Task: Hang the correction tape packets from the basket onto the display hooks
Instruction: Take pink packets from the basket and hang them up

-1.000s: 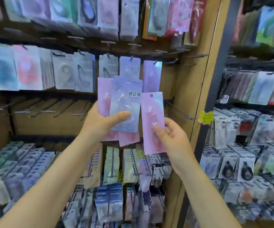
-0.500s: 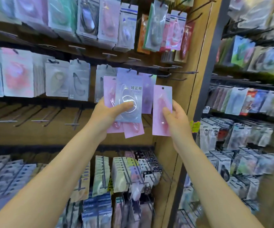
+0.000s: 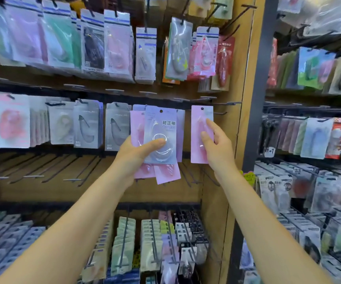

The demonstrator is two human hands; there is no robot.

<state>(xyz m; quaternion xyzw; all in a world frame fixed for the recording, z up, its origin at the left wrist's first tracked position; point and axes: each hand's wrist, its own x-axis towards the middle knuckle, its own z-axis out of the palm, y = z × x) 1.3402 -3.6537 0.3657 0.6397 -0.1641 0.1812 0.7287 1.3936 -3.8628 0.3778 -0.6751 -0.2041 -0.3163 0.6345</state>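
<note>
Packets of correction tape are mid-hanging. The right hand (image 3: 213, 144) grips one pink packet (image 3: 201, 128), its punched hole level with a bare hook (image 3: 220, 113) and not yet threaded. The left hand (image 3: 136, 154) grips a fanned stack (image 3: 159, 134), blue-fronted, awaiting hooks. Basket not visible.

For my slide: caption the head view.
Right hand lifts a pink packet toward a hook; left hand holds a fanned stack.
</note>
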